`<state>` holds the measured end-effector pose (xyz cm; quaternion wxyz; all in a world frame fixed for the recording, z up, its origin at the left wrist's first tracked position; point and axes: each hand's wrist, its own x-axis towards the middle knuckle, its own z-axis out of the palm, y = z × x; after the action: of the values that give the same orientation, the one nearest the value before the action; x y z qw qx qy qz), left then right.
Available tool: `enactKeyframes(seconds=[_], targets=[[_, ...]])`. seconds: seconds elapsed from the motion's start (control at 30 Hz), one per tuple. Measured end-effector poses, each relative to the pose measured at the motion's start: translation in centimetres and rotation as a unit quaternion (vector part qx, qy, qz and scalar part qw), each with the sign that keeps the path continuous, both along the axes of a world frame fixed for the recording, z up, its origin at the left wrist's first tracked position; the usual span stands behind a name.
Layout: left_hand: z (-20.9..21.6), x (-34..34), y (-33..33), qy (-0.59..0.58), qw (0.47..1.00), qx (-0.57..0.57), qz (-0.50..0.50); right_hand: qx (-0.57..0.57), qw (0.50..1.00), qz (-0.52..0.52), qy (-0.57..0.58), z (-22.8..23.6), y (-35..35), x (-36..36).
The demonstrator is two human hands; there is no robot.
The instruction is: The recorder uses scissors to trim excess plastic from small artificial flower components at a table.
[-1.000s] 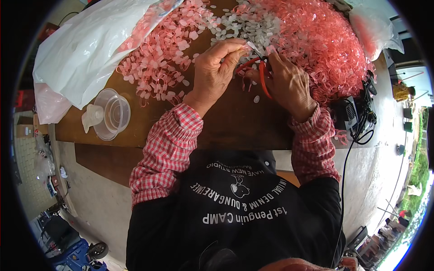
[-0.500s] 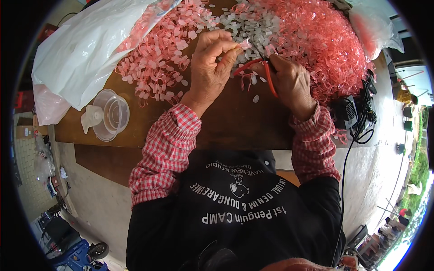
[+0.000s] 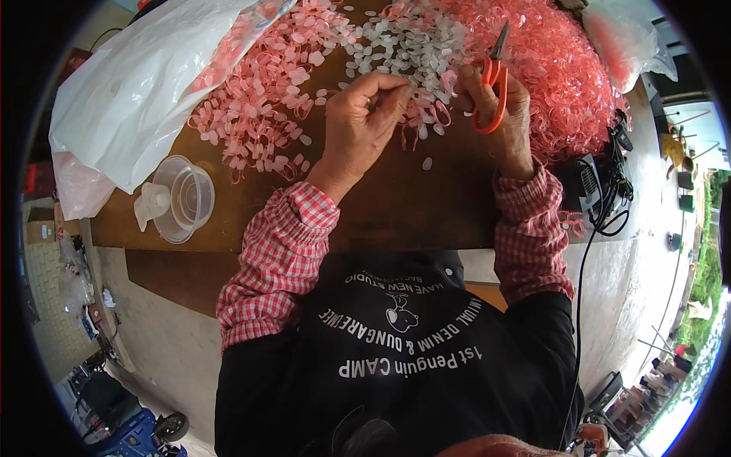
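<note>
My right hand [image 3: 506, 122] has red-orange scissors [image 3: 495, 99] hooked in it, the blades closed and pointing away from me. Its thumb and fingertips come together near the pink pieces, and whether they pinch one cannot be seen. My left hand [image 3: 358, 126] is closed, thumb against forefinger, beside small pink plastic pieces [image 3: 417, 114]; what it holds, if anything, is hidden. Just beyond the hands is a heap of whitish translucent oval bits [image 3: 411, 49]. Flat pink pieces [image 3: 266, 114] are spread to the left, and a large mound of shiny pink looped pieces [image 3: 548, 68] rises at the right.
A big white plastic bag [image 3: 145, 91] covers the table's far left. Near it stands a clear round tub [image 3: 199, 202] with a small whitish cup [image 3: 154, 199] beside it. At right lie a black adapter and cables [image 3: 609, 186]. The brown tabletop [image 3: 419, 217] ends before my body.
The scissors have swung from pointing among the pieces to standing upright in my right hand, out of cutting position. My left hand has come down slightly, and the pink piece at its fingertips no longer shows.
</note>
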<state>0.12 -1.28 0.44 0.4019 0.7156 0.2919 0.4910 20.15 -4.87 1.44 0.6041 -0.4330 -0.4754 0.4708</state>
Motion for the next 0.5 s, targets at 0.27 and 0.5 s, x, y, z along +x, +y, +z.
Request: enactKeyframes(seconds=[0.27,0.5], targets=[[-0.8,0.0,0.3,-0.227,0.948,-0.221,-0.036,-0.024,0.987,0.057,-0.151,0.7,-0.7,-2.2],[0.2,0.2,-0.2,-0.196,0.921,-0.324,-0.092,-0.027,0.976,-0.029,-0.216,0.9,-0.4,-1.7]])
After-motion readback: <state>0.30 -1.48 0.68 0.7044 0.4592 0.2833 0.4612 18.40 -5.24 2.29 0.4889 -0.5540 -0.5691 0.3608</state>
